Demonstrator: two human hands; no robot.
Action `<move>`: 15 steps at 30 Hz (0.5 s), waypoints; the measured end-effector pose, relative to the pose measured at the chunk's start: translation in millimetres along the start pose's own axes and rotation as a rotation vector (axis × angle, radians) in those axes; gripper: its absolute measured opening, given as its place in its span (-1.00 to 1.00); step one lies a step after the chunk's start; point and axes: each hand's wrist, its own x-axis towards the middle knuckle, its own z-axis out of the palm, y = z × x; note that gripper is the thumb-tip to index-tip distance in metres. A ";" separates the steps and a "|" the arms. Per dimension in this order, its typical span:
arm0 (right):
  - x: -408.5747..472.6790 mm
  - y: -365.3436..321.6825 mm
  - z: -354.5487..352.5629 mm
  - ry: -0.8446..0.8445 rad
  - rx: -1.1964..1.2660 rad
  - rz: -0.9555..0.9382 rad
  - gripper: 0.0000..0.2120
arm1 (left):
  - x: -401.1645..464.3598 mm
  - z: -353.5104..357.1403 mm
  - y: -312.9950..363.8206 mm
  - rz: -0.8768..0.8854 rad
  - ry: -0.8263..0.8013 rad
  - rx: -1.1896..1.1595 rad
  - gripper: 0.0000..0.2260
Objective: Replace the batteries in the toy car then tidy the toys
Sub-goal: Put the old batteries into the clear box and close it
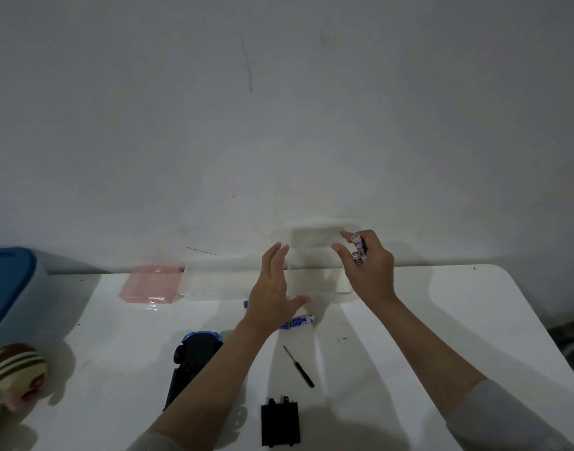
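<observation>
Over the clear box (315, 271) at the back of the white counter (441, 304), the right hand (370, 271) gripped several batteries (359, 250) in curled fingers. Beside it the left hand (272, 288) hovered with fingers straight. Nearer lay blue batteries (300, 320), the toy car (194, 356), a screwdriver (298, 366) and the battery cover (280, 423).

Right hand (370, 271) gripping batteries (358, 250), left hand (274, 288) spread, clear box (315, 275)
</observation>
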 end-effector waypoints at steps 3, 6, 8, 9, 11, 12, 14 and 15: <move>1.1 5.6 2.2 -0.046 -0.028 -0.041 -0.83 | 6.6 -4.7 -0.3 0.092 -0.005 0.108 0.00; 2.3 9.3 2.9 -0.070 -0.050 -0.091 -0.86 | 13.3 -7.1 -2.1 0.109 -0.046 0.074 0.01; 3.3 11.6 3.2 -0.074 -0.053 -0.108 -0.86 | 16.1 -7.0 -2.5 0.108 -0.058 0.016 0.00; 3.8 12.6 3.4 -0.073 -0.054 -0.116 -0.86 | 17.6 -6.8 -2.3 0.097 -0.067 0.001 0.01; 5.0 14.0 4.0 -0.074 -0.054 -0.131 -0.86 | 20.5 -7.5 -1.8 0.060 -0.094 -0.011 0.04; 5.8 14.2 4.4 -0.072 -0.054 -0.136 -0.86 | 21.7 -8.2 -1.8 0.045 -0.107 -0.019 0.05; 7.4 14.2 5.4 -0.069 -0.053 -0.138 -0.87 | 23.6 -8.9 -3.5 0.038 -0.123 -0.037 0.08; 8.1 14.1 6.2 -0.077 -0.050 -0.137 -0.87 | 23.9 -8.8 -4.7 0.039 -0.128 -0.045 0.08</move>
